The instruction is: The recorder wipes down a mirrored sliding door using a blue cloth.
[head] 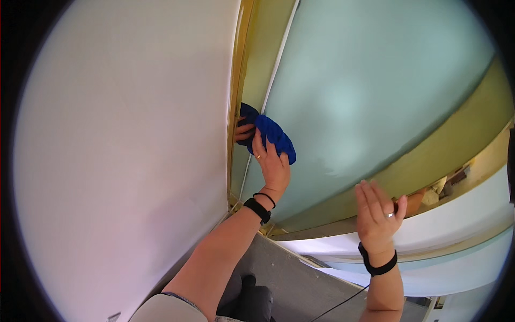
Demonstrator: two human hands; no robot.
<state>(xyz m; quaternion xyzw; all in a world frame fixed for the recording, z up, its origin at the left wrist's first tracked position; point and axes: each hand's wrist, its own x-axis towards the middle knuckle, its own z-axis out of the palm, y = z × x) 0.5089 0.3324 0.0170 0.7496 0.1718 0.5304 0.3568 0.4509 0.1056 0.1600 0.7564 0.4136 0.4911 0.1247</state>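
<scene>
My left hand (275, 169) presses a crumpled blue cloth (277, 135) against a smooth pale green panel (342, 104), which looks like frosted glass. The cloth lies across a thin white vertical strip (280, 52), close to a gold-brown frame edge (240, 52). A reflection of the fingers and cloth shows beside that edge. To the right, my right hand (376, 213) is raised with its fingers extended and holds nothing. It is over the panel's olive-green border (426, 167); whether it touches the border cannot be told.
A plain white wall (132, 120) rises close on the left and meets the panel in a corner. Below is a grey floor (277, 265), with my dark-clad leg (255, 300) on it. A thin black cable (342, 302) runs below my right wristband (378, 265). Curved white bands (322, 245) lie at lower right.
</scene>
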